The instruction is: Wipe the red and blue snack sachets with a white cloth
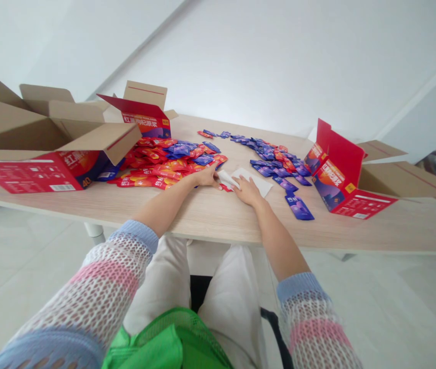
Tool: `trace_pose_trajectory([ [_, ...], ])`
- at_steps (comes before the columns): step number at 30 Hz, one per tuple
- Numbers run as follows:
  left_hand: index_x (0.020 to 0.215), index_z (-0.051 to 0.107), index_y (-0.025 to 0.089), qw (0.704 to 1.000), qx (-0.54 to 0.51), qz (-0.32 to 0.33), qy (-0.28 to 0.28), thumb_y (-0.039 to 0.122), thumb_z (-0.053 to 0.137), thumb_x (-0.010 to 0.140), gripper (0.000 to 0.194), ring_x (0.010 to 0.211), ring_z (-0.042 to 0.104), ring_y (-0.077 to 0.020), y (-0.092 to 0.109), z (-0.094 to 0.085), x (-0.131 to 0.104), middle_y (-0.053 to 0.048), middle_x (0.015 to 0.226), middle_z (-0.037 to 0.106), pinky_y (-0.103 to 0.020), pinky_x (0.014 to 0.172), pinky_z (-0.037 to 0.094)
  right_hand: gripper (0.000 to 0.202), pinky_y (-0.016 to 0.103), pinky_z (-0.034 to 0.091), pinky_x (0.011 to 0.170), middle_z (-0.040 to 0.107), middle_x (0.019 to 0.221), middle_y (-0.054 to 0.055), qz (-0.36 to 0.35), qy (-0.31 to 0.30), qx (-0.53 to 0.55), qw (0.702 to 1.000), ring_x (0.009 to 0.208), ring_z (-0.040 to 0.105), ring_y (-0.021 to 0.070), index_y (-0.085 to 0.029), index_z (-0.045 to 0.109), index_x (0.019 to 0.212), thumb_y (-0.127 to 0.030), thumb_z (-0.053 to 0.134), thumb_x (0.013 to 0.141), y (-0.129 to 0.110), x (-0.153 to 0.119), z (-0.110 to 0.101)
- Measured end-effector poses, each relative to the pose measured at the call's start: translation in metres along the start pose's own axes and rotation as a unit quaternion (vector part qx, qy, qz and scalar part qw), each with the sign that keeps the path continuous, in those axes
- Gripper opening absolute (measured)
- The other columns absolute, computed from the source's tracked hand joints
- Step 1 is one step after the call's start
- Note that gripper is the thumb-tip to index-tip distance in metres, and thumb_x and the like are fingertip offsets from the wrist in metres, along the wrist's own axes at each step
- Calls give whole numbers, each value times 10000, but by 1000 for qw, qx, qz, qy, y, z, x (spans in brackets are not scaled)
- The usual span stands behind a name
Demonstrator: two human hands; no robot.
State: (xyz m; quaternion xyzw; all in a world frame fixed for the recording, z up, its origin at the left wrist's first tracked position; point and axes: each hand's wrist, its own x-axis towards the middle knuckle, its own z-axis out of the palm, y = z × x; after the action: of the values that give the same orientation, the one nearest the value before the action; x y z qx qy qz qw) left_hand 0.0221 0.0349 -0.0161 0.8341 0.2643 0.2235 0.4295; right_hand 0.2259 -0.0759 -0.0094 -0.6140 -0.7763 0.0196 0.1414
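Note:
A thin white sheet (261, 180), which looks like a paper tissue, lies on the table before me, its left part lifted and folded over. My left hand (205, 177) pinches that raised left edge between thumb and fingers. My right hand (249, 191) presses on the sheet with fingers spread. Part of a red sachet (225, 188) peeks out under the paper between both hands. To the left, a heap of red sachets (164, 166) mixed with purple ones reaches close to my left hand. Mostly purple sachets (275, 164) are spread to the right, with a single purple sachet (298, 206) nearer the front edge.
A large open carton (29, 171) stands at the left, with a smaller red open box (144, 120) behind it. Another red open box (333, 179) sits at the right, flaps spread. The wooden table (210, 220) ends just before my lap; a white wall is behind.

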Motion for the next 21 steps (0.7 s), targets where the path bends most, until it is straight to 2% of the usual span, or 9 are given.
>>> trace_pose_trajectory([
  [2,1475,141,88,1000,0,9,7,375,859,448,1285,982,631,-269,1,0,-1,-132,1053,687,-406,956,415,514,484,124,1131,375,1474,85,-50,-32,23,998,1399,236,247,-231,350,1445,-366,391,950,-4,1,2],
  [5,1452,237,81,1000,8,4,10,355,868,424,1237,985,627,-276,3,-1,-2,-113,1013,694,-391,980,400,519,451,116,1144,360,1483,55,-73,-59,65,994,1398,245,225,-256,335,1453,-358,401,948,-5,0,1],
  [9,1408,324,58,999,14,-29,2,342,863,421,1160,1039,604,-294,5,0,0,-119,1021,695,-375,988,394,456,408,229,1116,473,1405,48,-46,-59,137,988,1319,397,242,-229,491,1363,-310,459,915,4,-2,-7],
  [14,1437,241,48,998,-26,-53,-33,321,822,489,1145,1101,574,-287,4,-1,1,-164,1177,642,-379,965,409,339,357,400,997,649,1198,5,-86,-56,234,967,1117,584,210,-220,688,1110,-187,536,809,14,-6,-15],
  [18,1424,289,66,998,13,-40,-50,320,834,484,1116,1234,480,-278,3,-7,4,-158,1223,621,-359,1050,319,338,360,448,942,689,1106,-32,-38,-77,240,967,1044,615,206,-227,721,1028,-152,520,766,20,-9,-22],
  [21,1408,316,66,996,31,-23,-75,359,827,513,1071,1286,430,-262,1,-11,6,-154,1235,613,-356,1089,253,372,352,454,928,693,1101,-36,3,-49,216,975,1027,619,222,-241,714,1062,-142,499,775,33,-12,-25],
])
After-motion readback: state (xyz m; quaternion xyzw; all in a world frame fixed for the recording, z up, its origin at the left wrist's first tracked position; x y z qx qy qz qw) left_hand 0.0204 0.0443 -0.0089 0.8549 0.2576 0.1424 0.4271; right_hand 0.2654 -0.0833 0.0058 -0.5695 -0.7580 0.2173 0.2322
